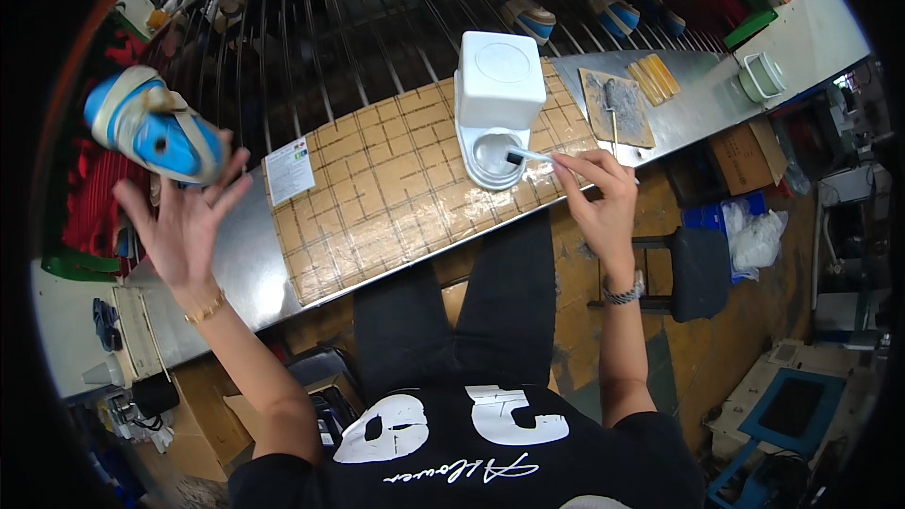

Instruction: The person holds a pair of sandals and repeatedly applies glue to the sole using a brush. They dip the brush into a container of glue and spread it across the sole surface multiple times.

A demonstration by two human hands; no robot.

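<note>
My left hand (187, 226) is raised at the left, thumb and little finger spread out, its middle fingers partly hidden behind a blue and beige shoe (156, 132). The shoe is tilted and appears to be supported on those fingers. Between the fingertips of my right hand (600, 190) is the pale handle of a small brush (530, 155) with a dark head. That head is over the round open mouth of a white dispenser pot (500, 85), which stands on the cardboard mat (386, 179).
A metal-rod rack (377, 38) runs along the far side, with several similar shoes (603, 8) on it. Right of the pot lie a stained board (617, 113) bearing another brush and some yellowish sticks (652, 79). A printed card (288, 171) lies on the mat's left edge. A dark stool (698, 273) stands at right.
</note>
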